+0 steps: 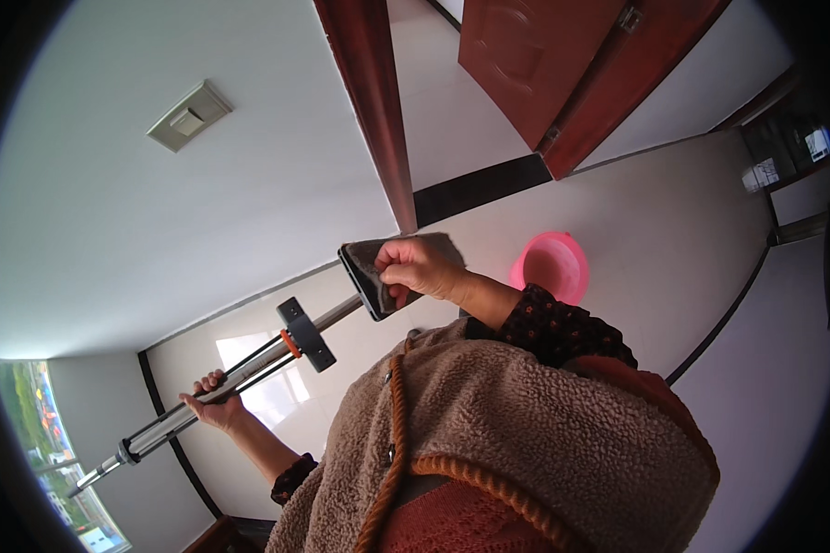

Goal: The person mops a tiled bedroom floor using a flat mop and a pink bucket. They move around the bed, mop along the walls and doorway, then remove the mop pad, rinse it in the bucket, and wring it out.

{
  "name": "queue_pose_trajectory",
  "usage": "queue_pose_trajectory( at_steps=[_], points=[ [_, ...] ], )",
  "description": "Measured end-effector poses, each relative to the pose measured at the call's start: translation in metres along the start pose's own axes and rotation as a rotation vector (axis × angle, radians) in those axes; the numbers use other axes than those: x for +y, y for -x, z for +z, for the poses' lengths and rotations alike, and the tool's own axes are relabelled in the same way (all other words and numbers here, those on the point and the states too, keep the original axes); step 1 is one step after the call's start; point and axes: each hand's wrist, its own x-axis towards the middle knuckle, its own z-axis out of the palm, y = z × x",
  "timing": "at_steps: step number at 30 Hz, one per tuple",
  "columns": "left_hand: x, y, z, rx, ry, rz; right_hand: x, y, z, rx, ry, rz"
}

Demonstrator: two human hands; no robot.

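My left hand point(218, 408) is wrapped around the pole point(249, 366) of a flat mop, which slants across the view from lower left to centre. Partway along the pole sits a black squeezer block point(306, 334) with an orange ring. At the pole's upper right end is the flat mop head, its grey cloth pad point(437, 246) partly off the dark plate point(362, 283). With bent fingers my right hand point(415, 269) grips the edge of this pad, over the mop head. The far side of the pad is hidden behind that hand.
A pink plastic bucket point(552, 268) stands on the tiled floor point(636, 207), beyond my right forearm. A red-brown door point(526, 62) stands ajar in its frame, above a black threshold point(484, 188). On the left are a white wall with a light switch point(188, 119) and a window point(48, 442).
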Motion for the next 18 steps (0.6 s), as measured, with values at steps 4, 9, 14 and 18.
queue_pose_trajectory(
  at_steps=[4, 9, 14, 18],
  points=[
    [-0.012, 0.009, 0.012, 0.043, 0.043, 0.040, -0.005, -0.002, -0.001, -0.040, 0.028, -0.123],
    [-0.012, 0.001, 0.007, 0.081, 0.128, 0.005, -0.014, -0.004, 0.012, -0.013, 0.607, -0.462],
    [-0.021, 0.011, 0.003, 0.110, 0.103, 0.012, -0.013, -0.005, 0.011, 0.094, 1.034, -0.389],
    [-0.025, 0.015, 0.006, 0.119, 0.110, -0.013, 0.017, -0.014, 0.001, 0.130, 1.000, -0.615]
  ],
)
